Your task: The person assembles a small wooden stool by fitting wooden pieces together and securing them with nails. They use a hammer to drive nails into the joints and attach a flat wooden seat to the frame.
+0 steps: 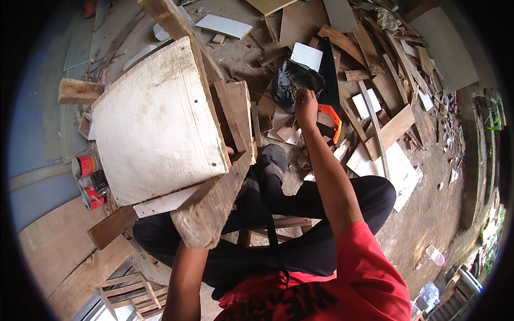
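A rough wooden stool (155, 117) with a white-painted top and several thick legs lies tipped in front of me, at left. My left forearm passes behind its near leg. Only a bit of my left hand (230, 151) shows at the inner edge of the frame, closed against the wood; its other fingers are hidden. Over to the right, my right hand (306, 109) is at the mouth of a black plastic bag (284, 88), with bent fingers drawn together. Small brown bits lie inside the bag. Whatever is between those fingertips is too small to make out.
Beside the bag lies a handsaw with an orange handle (333, 122) and dark blade. Wood offcuts (393, 128) cover the ground at right. Paint cans (92, 197) stand left of the stool. A slatted wooden piece (131, 294) is at lower left, a low wooden seat (292, 222) beneath me.
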The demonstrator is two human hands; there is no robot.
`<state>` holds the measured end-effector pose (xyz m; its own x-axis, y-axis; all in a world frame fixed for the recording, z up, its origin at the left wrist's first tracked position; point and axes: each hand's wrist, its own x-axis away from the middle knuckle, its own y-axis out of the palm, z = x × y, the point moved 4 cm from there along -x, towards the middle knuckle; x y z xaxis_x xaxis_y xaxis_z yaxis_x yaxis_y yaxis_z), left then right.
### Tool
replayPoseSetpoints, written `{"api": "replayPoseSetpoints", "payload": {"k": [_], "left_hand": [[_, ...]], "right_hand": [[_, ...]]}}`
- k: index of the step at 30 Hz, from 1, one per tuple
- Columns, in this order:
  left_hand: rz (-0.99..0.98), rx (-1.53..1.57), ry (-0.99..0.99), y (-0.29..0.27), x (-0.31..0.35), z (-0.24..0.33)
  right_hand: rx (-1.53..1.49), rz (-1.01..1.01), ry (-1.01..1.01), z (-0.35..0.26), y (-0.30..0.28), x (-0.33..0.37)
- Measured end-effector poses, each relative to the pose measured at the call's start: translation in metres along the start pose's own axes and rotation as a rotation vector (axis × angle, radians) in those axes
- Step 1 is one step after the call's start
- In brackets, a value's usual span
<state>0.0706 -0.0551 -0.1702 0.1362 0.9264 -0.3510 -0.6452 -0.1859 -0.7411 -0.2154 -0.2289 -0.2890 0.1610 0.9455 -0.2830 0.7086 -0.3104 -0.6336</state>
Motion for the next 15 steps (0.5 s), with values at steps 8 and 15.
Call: {"api": "replayPoseSetpoints", "payload": {"k": [8, 15], "left_hand": [[-0.067, -0.094, -0.008, -0.015, 0.004, -0.001], [-0.088, -0.132, 0.022, -0.009, 0.000, 0.000]], "right_hand": [[0.178, -0.039, -0.044, 0.008, 0.039, -0.012], [0.283, -0.057, -0.128, 0.022, 0.046, -0.026]]}}
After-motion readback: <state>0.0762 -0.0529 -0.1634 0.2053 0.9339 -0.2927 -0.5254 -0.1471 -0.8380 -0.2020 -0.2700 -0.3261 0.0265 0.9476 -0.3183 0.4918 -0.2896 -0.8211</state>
